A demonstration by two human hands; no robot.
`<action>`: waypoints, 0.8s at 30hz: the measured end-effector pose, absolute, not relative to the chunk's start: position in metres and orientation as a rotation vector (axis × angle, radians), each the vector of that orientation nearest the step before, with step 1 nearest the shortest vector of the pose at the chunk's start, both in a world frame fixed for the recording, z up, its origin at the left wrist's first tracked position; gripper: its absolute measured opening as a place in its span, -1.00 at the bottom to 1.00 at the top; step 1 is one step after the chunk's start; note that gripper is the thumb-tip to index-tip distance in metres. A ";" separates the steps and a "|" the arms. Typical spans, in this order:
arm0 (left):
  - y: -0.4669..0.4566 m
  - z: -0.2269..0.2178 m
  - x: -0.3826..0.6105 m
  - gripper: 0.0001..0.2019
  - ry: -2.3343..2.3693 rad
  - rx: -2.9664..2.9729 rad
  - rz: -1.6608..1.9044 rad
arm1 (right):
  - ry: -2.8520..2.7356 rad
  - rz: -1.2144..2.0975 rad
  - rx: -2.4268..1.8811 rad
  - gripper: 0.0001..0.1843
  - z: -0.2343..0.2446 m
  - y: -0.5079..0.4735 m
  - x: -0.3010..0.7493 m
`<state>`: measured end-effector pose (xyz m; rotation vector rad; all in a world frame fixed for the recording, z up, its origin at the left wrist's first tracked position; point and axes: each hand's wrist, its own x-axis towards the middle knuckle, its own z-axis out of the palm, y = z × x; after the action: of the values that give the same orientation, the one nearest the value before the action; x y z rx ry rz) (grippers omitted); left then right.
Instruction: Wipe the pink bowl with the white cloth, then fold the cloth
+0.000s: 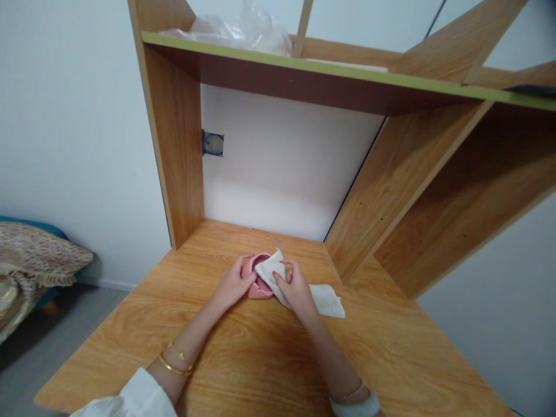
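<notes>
A small pink bowl (257, 278) sits on the wooden desk (243, 359). My left hand (232, 284) curls round the bowl's left side and grips it. My right hand (295, 286) pinches a white cloth (324, 298) and presses part of it into the bowl; the rest of the cloth trails to the right on the desk.
A wooden shelf unit (182, 162) rises behind the desk, with a crumpled plastic bag (243, 32) on its upper shelf (347, 72). An open wall socket hole (212, 143) shows in the back wall. A patterned blanket (30, 260) lies at far left.
</notes>
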<state>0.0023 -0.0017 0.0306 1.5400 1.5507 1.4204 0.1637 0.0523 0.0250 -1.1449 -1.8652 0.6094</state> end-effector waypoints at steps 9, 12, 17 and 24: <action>-0.007 0.034 0.013 -0.53 1.569 1.692 1.402 | -1.758 0.852 -1.277 -0.42 -0.001 0.067 0.166; -0.009 0.034 0.017 -0.50 1.568 1.716 1.385 | -1.735 0.793 -1.406 -0.38 -0.002 0.068 0.169; -0.009 0.034 0.022 -0.46 1.603 1.796 1.334 | -1.881 0.639 -1.452 -0.45 0.007 0.063 0.174; -0.016 0.048 0.025 -0.39 1.665 1.923 1.147 | -2.067 0.248 -1.699 -0.45 0.033 0.047 0.175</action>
<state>0.0249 -0.0159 0.0478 1.9233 1.6653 1.1468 0.1750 0.0470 0.0325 -1.6992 -2.0672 0.2484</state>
